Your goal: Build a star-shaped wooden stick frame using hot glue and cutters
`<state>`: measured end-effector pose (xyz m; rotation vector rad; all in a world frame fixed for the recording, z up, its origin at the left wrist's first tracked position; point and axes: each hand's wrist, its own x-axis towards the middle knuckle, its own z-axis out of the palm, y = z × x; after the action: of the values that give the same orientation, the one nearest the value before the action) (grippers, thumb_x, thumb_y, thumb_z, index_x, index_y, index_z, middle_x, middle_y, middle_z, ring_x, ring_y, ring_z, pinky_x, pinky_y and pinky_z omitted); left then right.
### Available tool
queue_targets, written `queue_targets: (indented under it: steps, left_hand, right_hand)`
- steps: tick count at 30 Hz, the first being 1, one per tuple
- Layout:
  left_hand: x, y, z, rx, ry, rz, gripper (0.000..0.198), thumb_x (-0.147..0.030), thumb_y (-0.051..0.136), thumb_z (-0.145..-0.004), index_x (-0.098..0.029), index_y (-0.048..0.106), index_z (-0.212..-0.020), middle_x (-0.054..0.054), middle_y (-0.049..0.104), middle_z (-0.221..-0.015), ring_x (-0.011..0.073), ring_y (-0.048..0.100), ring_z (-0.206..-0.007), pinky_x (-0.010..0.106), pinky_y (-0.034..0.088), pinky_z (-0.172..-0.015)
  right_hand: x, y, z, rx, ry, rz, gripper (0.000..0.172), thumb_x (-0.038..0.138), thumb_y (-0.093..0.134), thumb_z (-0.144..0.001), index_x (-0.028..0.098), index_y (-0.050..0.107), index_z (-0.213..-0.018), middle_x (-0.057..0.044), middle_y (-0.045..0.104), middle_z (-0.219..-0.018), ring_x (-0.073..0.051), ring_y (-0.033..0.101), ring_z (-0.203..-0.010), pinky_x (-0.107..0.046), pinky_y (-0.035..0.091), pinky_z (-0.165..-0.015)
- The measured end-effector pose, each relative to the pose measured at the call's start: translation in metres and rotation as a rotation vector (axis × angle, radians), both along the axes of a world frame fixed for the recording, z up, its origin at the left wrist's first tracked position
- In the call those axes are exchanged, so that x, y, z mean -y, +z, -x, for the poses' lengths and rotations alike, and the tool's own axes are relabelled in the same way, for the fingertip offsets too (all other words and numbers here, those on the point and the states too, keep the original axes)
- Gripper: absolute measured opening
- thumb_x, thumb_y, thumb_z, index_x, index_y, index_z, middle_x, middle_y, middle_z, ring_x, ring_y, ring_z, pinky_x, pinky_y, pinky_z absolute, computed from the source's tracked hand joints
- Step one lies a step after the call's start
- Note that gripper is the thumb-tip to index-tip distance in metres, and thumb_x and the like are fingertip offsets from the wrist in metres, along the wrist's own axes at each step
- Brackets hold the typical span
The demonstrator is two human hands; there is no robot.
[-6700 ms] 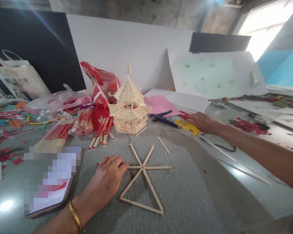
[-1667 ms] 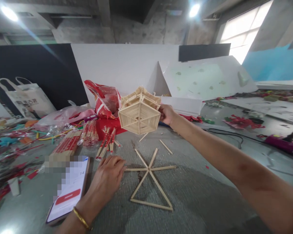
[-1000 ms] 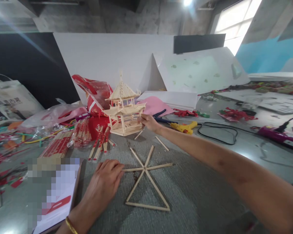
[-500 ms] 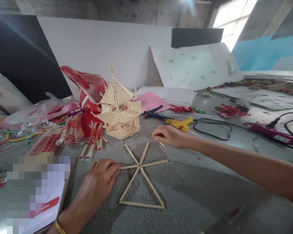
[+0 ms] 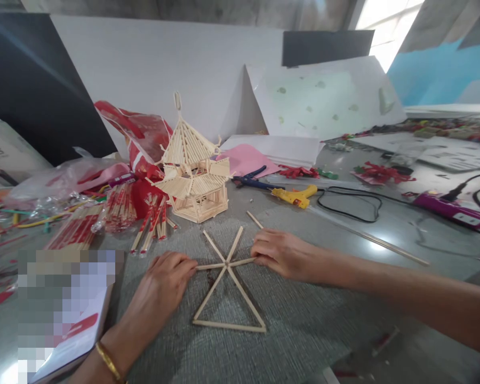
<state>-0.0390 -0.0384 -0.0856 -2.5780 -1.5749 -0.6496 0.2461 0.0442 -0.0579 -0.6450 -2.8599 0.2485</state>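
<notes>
A frame of wooden sticks (image 5: pixel 245 296) lies on the grey table, its spokes meeting at one centre. One more stick joins the two near spokes into a triangle. My left hand (image 5: pixel 166 274) has its fingers closed on the end of the left spoke. On the opposite side my right hand (image 5: pixel 278 252) pinches the outer end of the right spoke. A loose stick (image 5: pixel 255 219) lies just beyond my right hand. Behind the frame stands a small pavilion model (image 5: pixel 196 181) built of the same kind of sticks, with a two-tiered roof.
A yellow glue gun (image 5: pixel 300 196) with a black cord and dark blue pliers (image 5: pixel 250 180) lie behind my right hand. Red-wrapped chopsticks (image 5: pixel 148 224) are at the left. A white box (image 5: pixel 80 330) sits near my left forearm. A purple power strip (image 5: pixel 452 209) is far right.
My right hand has come down and nearer from the loose stick, letting it go, and now grips the right spoke's end. My left hand stays at the left spoke. The view has shifted slightly.
</notes>
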Motion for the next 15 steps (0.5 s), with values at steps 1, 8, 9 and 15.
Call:
queue_targets:
  steps: [1,8,9,15]
  left_hand:
    - [0.0,0.001,0.0,-0.003,-0.001,0.007,0.021,-0.02,0.043,-0.093,-0.019,0.064,-0.094,0.004,0.063,-0.09,0.0203,0.058,-0.084,0.037,0.046,-0.077]
    - [0.001,-0.002,0.002,0.008,0.021,-0.009,0.021,-0.024,0.044,-0.093,-0.018,0.064,-0.098,0.005,0.064,-0.093,0.0207,0.057,-0.086,0.037,0.045,-0.08]
    - [0.0,-0.002,0.002,0.01,0.02,-0.009,0.021,-0.025,0.044,-0.093,-0.018,0.064,-0.099,0.005,0.064,-0.093,0.0207,0.057,-0.087,0.037,0.045,-0.08]
    - [0.0,0.004,0.002,0.012,0.024,0.046,0.019,-0.023,0.046,-0.093,-0.019,0.064,-0.092,0.003,0.062,-0.09,0.0203,0.057,-0.086,0.037,0.044,-0.079]
  right_hand:
    - [0.0,0.0,0.0,0.003,0.0,0.0,0.021,0.021,0.043,-0.094,0.014,0.059,-0.082,-0.004,0.055,-0.079,-0.013,0.049,-0.076,-0.027,0.039,-0.074]
    - [0.019,0.006,-0.004,-0.033,-0.038,-0.069,0.02,0.024,0.044,-0.094,0.014,0.059,-0.085,-0.006,0.056,-0.085,-0.016,0.05,-0.082,-0.03,0.039,-0.077]
    - [0.026,0.007,-0.004,-0.035,-0.027,-0.067,0.02,0.023,0.043,-0.094,0.014,0.058,-0.084,-0.005,0.056,-0.083,-0.015,0.049,-0.08,-0.03,0.039,-0.076]
    - [0.066,0.006,0.004,-0.054,0.05,0.018,0.019,0.024,0.046,-0.091,0.014,0.057,-0.08,-0.004,0.056,-0.078,-0.014,0.049,-0.074,-0.028,0.041,-0.072]
